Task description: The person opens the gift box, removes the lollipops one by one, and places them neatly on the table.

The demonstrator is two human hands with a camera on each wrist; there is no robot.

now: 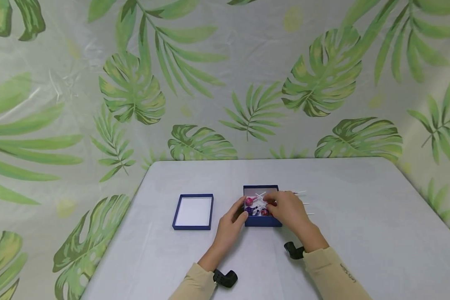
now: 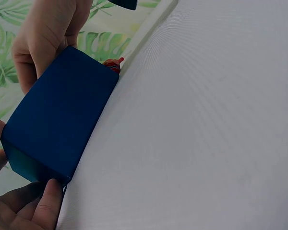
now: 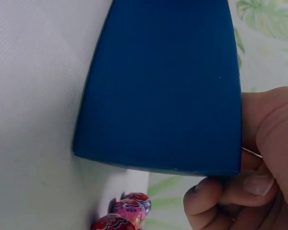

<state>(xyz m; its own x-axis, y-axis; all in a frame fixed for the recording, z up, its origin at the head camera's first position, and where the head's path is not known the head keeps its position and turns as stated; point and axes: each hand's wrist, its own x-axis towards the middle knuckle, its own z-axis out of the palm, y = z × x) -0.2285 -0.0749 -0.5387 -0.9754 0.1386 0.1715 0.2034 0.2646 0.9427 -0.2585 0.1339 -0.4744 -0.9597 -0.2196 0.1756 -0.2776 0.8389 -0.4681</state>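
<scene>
A blue open-topped box stands on the table with several wrapped lollipops inside. A pink lollipop, a purple lollipop and a red lollipop show, their white sticks crossing. My left hand holds the box's left side, thumb near the front corner; the left wrist view shows fingers against its wall. Over the right side, my right hand reaches in, its thumb and forefinger pinching a lollipop among the sticks; that pinch is partly hidden. The right wrist view shows curled fingers beyond the box wall.
A blue-rimmed lid with a white inside lies left of the box. More lollipops lie on the table right of the box, sticks pointing right. A leaf-patterned sheet hangs behind the white table.
</scene>
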